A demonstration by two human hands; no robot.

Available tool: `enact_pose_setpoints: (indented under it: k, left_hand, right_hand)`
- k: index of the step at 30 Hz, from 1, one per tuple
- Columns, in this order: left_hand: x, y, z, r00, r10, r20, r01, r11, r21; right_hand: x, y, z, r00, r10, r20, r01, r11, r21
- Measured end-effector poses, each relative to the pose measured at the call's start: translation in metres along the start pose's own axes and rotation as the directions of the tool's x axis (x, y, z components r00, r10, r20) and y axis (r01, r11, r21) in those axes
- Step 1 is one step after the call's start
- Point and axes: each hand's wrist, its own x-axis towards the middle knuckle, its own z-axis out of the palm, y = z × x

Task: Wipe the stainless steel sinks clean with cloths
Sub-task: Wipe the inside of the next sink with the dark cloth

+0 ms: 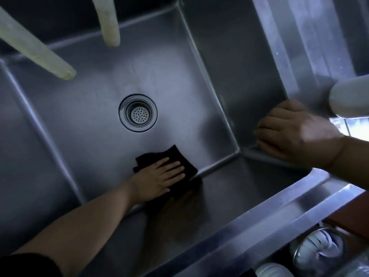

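A deep stainless steel sink (239,62) fills the view, with a round drain strainer (138,113) in its floor. A dark cloth (175,154) lies flat on the sink floor near the front right corner. My left hand (159,176) presses on it with straight, spread fingers. My right hand (295,130) rests on the sink's right rim at the front corner, its fingers curled over the edge into the basin; it holds no cloth that I can see.
Two pale hoses (40,50) (109,21) hang into the sink from the back left. A white rounded object (349,96) sits at the right edge. Below the front rim (269,212), containers (319,250) stand on the floor.
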Motion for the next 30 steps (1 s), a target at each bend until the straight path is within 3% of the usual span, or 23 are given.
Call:
enact_pose_setpoints:
  k: [9, 15, 18, 20, 24, 27, 30]
  left_hand:
    - [0.158, -0.008, -0.006, 0.995, 0.075, -0.07, -0.078, 0.996, -0.049]
    - [0.181, -0.01, -0.006, 0.976, -0.039, -0.216, 0.008, 0.99, -0.14]
    - [0.183, -0.031, -0.013, 0.955, -0.213, -0.207, 0.187, 0.973, -0.137]
    - [0.189, -0.059, -0.023, 0.902, -0.389, -0.186, 0.368, 0.919, -0.14]
    - [0.203, -0.141, -0.049, 0.71, -0.686, -0.158, 0.657, 0.726, -0.202]
    - [0.207, -0.199, -0.065, 0.586, -0.799, -0.138, 0.771, 0.602, -0.208]
    - [0.207, -0.224, -0.07, 0.547, -0.827, -0.129, 0.807, 0.562, -0.184]
  right_hand:
    - [-0.004, 0.004, 0.005, 1.0, 0.029, 0.004, -0.029, 1.0, 0.013]
    - [-0.005, 0.007, 0.007, 0.999, 0.031, -0.029, -0.03, 0.999, 0.033]
    - [-0.005, 0.007, 0.007, 0.999, 0.035, -0.032, -0.034, 0.999, 0.033]
    - [-0.005, 0.007, 0.008, 0.999, 0.034, -0.03, -0.033, 0.999, 0.024]
    - [-0.006, 0.007, 0.008, 0.998, 0.039, -0.042, -0.038, 0.999, 0.03]
    - [-0.006, 0.008, 0.008, 0.998, 0.038, -0.057, -0.036, 0.998, 0.044]
    - [-0.007, 0.009, 0.007, 0.997, 0.041, -0.066, -0.038, 0.999, 0.037]
